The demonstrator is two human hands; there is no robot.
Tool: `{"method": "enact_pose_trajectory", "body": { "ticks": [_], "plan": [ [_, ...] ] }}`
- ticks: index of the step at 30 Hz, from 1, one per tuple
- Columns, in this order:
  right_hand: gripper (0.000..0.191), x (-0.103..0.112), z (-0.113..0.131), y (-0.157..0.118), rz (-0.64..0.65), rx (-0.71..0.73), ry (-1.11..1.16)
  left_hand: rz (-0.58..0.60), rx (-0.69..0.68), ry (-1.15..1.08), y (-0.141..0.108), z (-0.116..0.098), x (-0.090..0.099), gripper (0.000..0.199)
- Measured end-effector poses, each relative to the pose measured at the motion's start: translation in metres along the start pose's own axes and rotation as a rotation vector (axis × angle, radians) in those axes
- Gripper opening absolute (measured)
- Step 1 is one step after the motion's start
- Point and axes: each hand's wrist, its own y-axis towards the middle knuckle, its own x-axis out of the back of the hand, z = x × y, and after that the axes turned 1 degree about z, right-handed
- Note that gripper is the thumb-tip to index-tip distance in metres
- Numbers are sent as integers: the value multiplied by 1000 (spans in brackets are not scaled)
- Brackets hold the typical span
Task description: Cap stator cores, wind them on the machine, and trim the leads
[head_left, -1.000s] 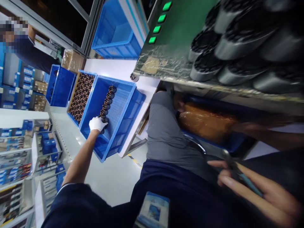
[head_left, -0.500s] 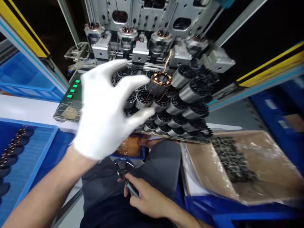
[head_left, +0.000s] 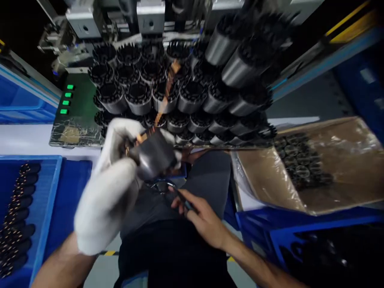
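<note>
My left hand point(head_left: 109, 180), in a white glove, is closed around a motor stator point(head_left: 156, 154), a smooth metal cylinder held tilted in front of the stacked cylinders. From it a bundle of copper-coloured wire leads point(head_left: 164, 102) sticks up to the right, smeared by motion. My bare right hand point(head_left: 201, 218), low over my lap, has its fingers wrapped round a hand tool point(head_left: 186, 202) with a grey-blue handle. At the tool's far end shows a shiny rounded part; its exact kind is unclear. Rows of stator cores point(head_left: 192, 98) with black slotted ends stand beyond my left hand.
Behind the cores rises a machine with metal blocks point(head_left: 151, 17). Green buttons point(head_left: 68, 95) line the bench's left side. A blue tray point(head_left: 49, 200) holds copper-wound parts at left. At right, a plastic-lined carton point(head_left: 345, 160) holds metal parts, above a blue bin point(head_left: 270, 232).
My left hand, open and reaching over the cores before, has closed on the copper-wound stator and brought it down nearer me. The camera view has dropped lower. My right hand keeps its tool.
</note>
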Motion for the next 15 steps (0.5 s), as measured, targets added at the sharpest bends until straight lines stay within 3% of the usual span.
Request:
{"method": "enact_pose_trajectory", "body": {
  "ticks": [2,7,12,15],
  "plan": [
    [71,2,12,-1,-49,62,3,-32,103,-34,-30,21,1,42],
    [76,-4,38,6,-56,360,-188,-182,-210,500,-67,71,13,63],
    [58,-15,44,16,-44,403,-251,-121,-335,573,-80,82,34,70],
    [62,-19,44,19,-46,397,-242,-104,-343,603,-82,81,40,67]
  ]
}}
